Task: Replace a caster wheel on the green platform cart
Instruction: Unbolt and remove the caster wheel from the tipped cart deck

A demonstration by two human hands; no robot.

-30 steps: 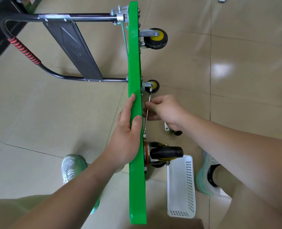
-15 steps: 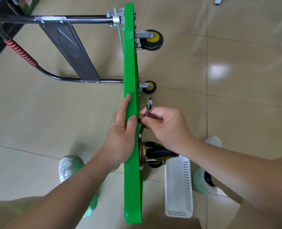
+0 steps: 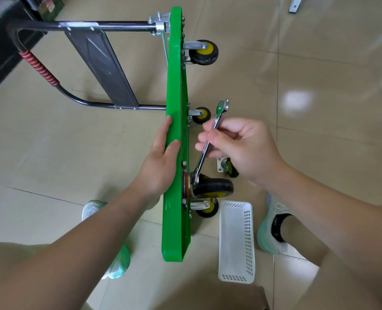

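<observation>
Left hand [image 3: 161,162] clasps the stiff, heavy-looking green cart [image 3: 174,135] along its upturned edge; right hand [image 3: 241,148] pinches the slim steel wrench [image 3: 208,146] mid-shank, likely slippery; grip nearer its end for leverage.

Green platform cart [image 3: 174,153] stands on its long edge, underside facing right, black handle [image 3: 40,70] folded out left. Black-and-yellow caster wheel [image 3: 214,187] mounted near lower end, wrench [image 3: 208,146] engaged at its base plate. Loose small caster [image 3: 228,167] lies on floor just beside it.
</observation>
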